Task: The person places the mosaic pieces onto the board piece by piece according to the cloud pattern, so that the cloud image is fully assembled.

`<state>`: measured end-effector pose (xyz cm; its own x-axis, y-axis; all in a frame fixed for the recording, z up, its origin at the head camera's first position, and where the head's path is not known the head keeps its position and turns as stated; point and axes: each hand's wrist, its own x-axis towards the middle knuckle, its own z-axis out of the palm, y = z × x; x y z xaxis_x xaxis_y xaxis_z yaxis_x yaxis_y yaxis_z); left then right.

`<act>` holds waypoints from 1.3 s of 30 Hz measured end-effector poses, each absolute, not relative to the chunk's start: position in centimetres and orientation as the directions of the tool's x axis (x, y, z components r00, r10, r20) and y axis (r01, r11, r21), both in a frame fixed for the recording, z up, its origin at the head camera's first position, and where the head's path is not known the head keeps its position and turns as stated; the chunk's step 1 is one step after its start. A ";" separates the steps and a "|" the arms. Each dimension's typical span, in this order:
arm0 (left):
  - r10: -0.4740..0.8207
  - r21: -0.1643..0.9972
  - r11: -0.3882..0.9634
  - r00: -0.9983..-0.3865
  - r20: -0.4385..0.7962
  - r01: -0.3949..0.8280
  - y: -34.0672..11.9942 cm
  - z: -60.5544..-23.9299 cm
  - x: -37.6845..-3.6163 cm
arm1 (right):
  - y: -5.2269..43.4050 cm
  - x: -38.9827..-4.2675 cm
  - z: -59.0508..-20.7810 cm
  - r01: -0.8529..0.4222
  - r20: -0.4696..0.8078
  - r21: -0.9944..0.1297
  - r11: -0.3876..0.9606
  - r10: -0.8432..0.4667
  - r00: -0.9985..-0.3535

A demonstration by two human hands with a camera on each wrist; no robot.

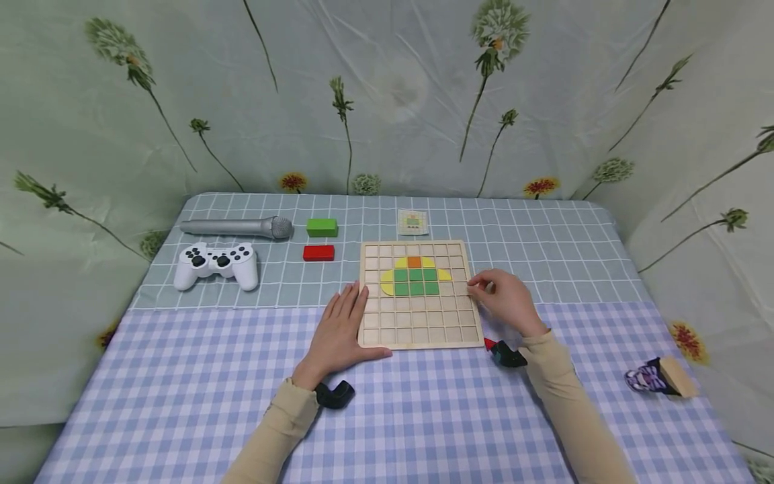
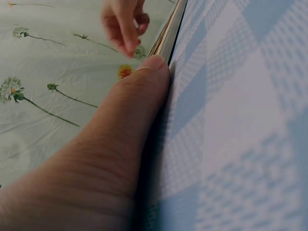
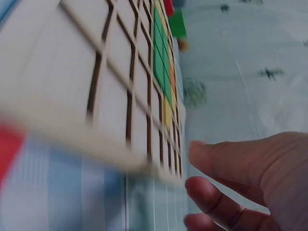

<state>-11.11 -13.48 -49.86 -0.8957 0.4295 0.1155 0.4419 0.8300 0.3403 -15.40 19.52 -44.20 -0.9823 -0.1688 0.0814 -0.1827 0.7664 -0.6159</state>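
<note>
A wooden grid board [image 1: 427,319] lies on the table, with green square tiles [image 1: 416,281], an orange square tile [image 1: 414,261] and yellow rounded tiles [image 1: 387,288] set in its upper cells. My left hand [image 1: 338,336] rests along the board's left side, fingers straight and thumb spread by its near left corner. In the left wrist view the thumb [image 2: 139,91] reaches the board's edge. My right hand [image 1: 504,299] is at the board's right edge, fingers loosely bent. The right wrist view shows a gap between thumb [image 3: 226,159] and forefinger, with nothing visible between them.
Behind the board lies a small pattern card [image 1: 412,222]. To the left are a green block [image 1: 322,227], a red block [image 1: 318,253], a grey microphone [image 1: 236,227] and a white game controller [image 1: 216,265]. A small figure-like item [image 1: 660,378] lies far right. Something red [image 1: 488,343] shows beside the right wrist.
</note>
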 end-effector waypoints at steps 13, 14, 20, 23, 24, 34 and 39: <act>0.421 0.355 0.827 -0.899 0.123 0.436 -13.7 -49.7 -11.2 | 25.9 -13.2 -43.8 -0.079 -0.032 -0.549 0.832 -0.115 -0.993; 0.419 0.357 0.828 -0.900 0.119 0.432 -13.7 -49.7 -11.1 | 26.1 -13.1 -43.9 -0.082 -0.037 -0.546 0.834 -0.122 -0.992; 0.422 0.342 0.834 -0.900 0.109 0.432 -13.7 -49.6 -11.2 | 26.7 -12.7 -44.7 -0.090 -0.066 -0.520 0.849 -0.146 -0.987; 0.425 0.337 0.834 -0.898 0.111 0.436 -13.7 -49.7 -11.2 | 26.9 -12.6 -45.0 -0.101 -0.061 -0.501 0.859 -0.151 -0.987; 0.425 0.337 0.834 -0.898 0.112 0.437 -13.7 -49.7 -11.2 | 26.9 -12.5 -45.0 -0.103 -0.058 -0.495 0.863 -0.151 -0.987; 0.426 0.337 0.835 -0.899 0.106 0.435 -13.5 -49.6 -11.1 | 26.8 -12.4 -44.3 -0.016 -0.092 -0.499 0.867 -0.071 -0.993; 0.427 0.344 0.832 -0.899 0.102 0.435 -13.4 -49.6 -11.1 | 26.8 -12.3 -43.7 0.003 -0.108 -0.530 0.848 -0.065 -0.992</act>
